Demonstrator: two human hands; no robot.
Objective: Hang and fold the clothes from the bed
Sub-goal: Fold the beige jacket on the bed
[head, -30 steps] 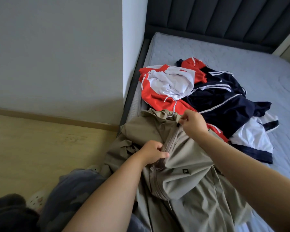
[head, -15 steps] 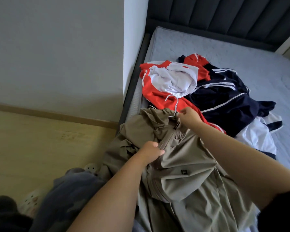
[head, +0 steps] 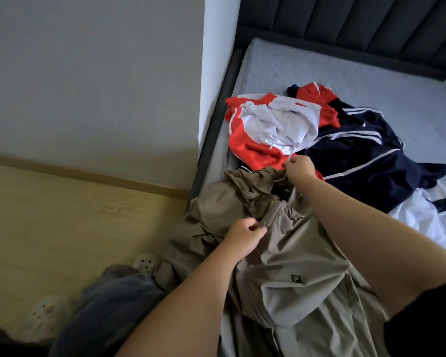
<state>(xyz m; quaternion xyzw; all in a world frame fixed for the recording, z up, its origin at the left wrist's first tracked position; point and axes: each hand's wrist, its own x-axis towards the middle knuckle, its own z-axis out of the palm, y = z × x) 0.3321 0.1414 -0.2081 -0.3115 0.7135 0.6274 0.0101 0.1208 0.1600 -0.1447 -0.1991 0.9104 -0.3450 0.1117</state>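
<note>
The khaki zip-up jacket [head: 301,256] is thin, matt, crinkled cloth. The red-and-white hooded top [head: 255,148] and navy white-striped jacket [head: 366,161] look smooth, faintly sheeny. The pale grey mattress [head: 319,70] is quilted fabric; the light floor [head: 62,222] is matt wood.

Tally time: three tops I can make out on one bed [head: 345,81]: one khaki jacket [head: 299,256], one red-and-white hoodie [head: 273,124], one navy striped track jacket [head: 366,161]. Two slippers [head: 145,262] [head: 40,315]. Plus my left hand [head: 245,235] and right hand [head: 300,167], so two hands.
</note>
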